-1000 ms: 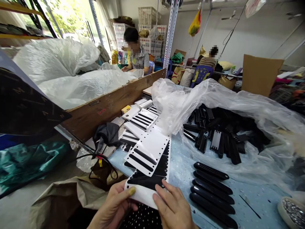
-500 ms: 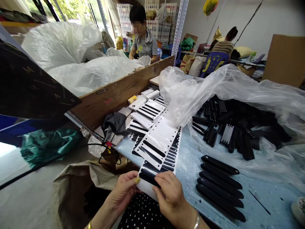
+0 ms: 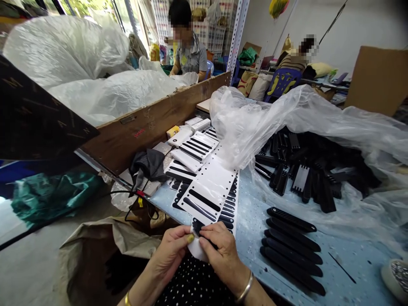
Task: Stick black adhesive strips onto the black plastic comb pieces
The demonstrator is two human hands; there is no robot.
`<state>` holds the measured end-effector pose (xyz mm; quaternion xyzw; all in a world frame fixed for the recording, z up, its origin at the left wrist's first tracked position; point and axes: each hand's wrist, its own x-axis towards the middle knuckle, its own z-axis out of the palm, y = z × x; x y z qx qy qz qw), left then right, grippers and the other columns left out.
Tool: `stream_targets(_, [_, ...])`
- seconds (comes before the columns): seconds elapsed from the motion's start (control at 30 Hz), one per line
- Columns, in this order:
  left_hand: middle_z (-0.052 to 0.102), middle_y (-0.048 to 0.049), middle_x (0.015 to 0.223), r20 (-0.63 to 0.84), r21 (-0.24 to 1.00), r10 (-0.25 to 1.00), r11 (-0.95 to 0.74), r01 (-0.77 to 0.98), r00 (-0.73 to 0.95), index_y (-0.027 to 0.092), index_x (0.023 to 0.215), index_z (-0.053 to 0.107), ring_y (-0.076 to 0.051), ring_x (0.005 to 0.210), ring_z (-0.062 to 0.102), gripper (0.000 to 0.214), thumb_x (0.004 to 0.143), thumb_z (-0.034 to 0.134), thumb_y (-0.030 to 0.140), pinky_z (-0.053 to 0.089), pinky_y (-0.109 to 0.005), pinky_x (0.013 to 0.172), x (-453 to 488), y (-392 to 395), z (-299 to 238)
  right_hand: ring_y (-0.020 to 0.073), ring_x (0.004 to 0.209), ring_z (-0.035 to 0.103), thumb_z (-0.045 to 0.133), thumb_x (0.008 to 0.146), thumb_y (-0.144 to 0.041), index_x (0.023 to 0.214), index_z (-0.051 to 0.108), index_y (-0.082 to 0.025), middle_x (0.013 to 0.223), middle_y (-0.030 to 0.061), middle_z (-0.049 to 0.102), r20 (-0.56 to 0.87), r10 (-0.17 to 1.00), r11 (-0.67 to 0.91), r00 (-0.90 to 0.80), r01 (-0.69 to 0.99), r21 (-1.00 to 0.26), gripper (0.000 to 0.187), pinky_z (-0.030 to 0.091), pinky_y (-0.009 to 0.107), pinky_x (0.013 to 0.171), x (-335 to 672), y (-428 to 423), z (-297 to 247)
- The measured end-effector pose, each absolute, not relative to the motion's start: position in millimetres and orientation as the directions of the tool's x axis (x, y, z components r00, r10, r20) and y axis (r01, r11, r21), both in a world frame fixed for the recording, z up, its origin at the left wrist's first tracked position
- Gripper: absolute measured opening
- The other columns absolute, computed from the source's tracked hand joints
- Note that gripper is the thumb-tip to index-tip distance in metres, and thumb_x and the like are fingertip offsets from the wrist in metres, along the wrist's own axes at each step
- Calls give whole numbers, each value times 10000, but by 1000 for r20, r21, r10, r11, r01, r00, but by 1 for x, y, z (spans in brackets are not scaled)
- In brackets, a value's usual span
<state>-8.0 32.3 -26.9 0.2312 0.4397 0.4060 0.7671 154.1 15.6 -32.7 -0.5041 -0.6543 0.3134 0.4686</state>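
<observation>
Near the table's front edge, my left hand [image 3: 174, 248] pinches the left side of a white sticker sheet [image 3: 198, 250] between thumb and fingers. My right hand [image 3: 223, 250] is closed close beside it, its fingertips on a black adhesive strip [image 3: 196, 224] at the sheet. The sheet is bent between the hands, and the fingers hide much of the strip. Just beyond, more white sheets [image 3: 210, 180] with black strips lie overlapped. To the right, several long black plastic pieces [image 3: 291, 255] lie side by side in a row.
A heap of black plastic parts [image 3: 299, 170] lies under clear plastic film [image 3: 280, 112]. A wooden board [image 3: 153, 119] borders the table's left side. An open sack [image 3: 86, 242] stands below left, and a white cup [image 3: 395, 276] at right. Two people sit farther back.
The sheet in my hands has become more bent. My right hand has moved slightly left, nearer my left hand. The view has shifted slightly.
</observation>
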Motion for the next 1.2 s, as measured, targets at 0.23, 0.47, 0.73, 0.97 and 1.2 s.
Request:
stream_targets(0.23, [713,-53,706,-506,676,808,589,-443,302,111,752,757,-127,634,589,199,643,865,238,458,-219,629,-9,29,-33,195,763,611,504,865,-146,794,702,-185,770,52,681,270,963,242,27,364,-899,214,505,314,700,148,16,-33])
stream_targets(0.47, [681,-46,645,-573,656,782,617,-434,245,108,725,735,-137,556,585,270,600,889,290,496,-252,552,-12,22,-39,177,634,659,598,895,-417,787,666,-167,723,42,706,-166,966,-143,198,-125,-982,281,553,293,612,159,25,-22])
stream_targets(0.73, [722,-37,650,-399,917,917,399,11,-15,169,812,764,-172,547,627,321,588,857,380,518,-238,517,-33,22,-31,169,678,678,768,794,-306,927,729,-197,813,51,737,82,795,202,600,-134,-970,177,570,289,609,270,6,41])
stream_targets(0.97, [690,-5,616,-119,980,980,91,178,157,221,864,743,-143,462,571,264,724,763,444,462,-217,460,26,17,10,180,652,658,699,825,-177,853,747,-199,743,48,690,410,885,239,220,542,-806,60,549,275,588,280,-41,38])
stream_targets(1.2, [663,-33,542,-400,853,631,522,18,664,149,655,614,-91,361,535,356,712,786,455,275,-165,392,134,35,34,187,638,612,628,841,-124,991,681,-151,740,70,658,582,805,349,114,702,-620,161,512,298,550,286,-60,27])
